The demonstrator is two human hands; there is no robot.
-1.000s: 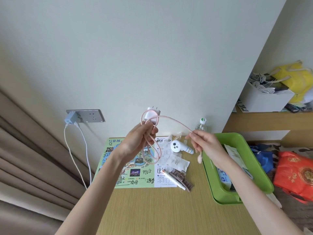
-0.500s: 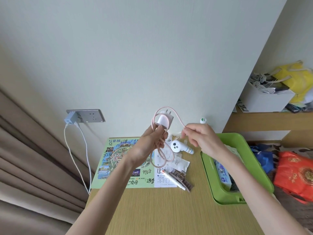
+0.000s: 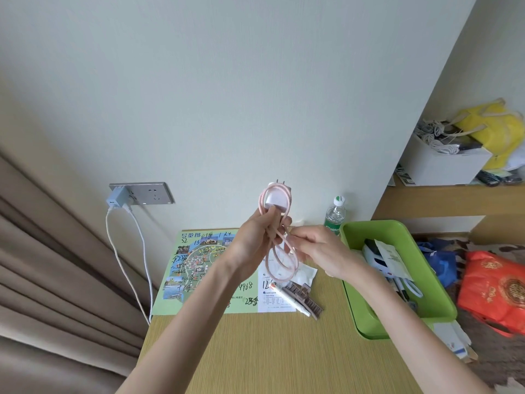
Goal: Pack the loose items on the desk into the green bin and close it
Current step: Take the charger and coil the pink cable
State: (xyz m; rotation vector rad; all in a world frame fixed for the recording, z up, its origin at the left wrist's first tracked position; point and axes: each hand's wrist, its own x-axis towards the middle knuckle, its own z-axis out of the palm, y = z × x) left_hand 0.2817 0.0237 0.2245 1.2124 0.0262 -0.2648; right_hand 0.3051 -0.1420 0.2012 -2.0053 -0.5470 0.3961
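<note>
My left hand [image 3: 262, 237] holds a white charger plug [image 3: 277, 199] upright above the desk, with its pink cable [image 3: 279, 260] looped and hanging below. My right hand [image 3: 318, 250] pinches the cable's free end just right of the loops. The open green bin [image 3: 397, 322] sits at the desk's right edge and holds several items, a paper slip among them. On the desk below my hands lie a map leaflet [image 3: 196, 263], white sachets [image 3: 305, 273], a white pen [image 3: 289, 298] and a brown hair clip [image 3: 305, 295].
A water bottle [image 3: 335, 216] stands by the wall behind the bin. A wall socket [image 3: 142, 193] with a blue adapter and white cables is at left, beside curtains. An orange bag [image 3: 500, 291] and a blue bag lie right of the bin; a shelf above holds a white box.
Both hands came together. My right hand brought the cable end in to the left hand, and the wide loop has become tight loops hanging from the plug.
</note>
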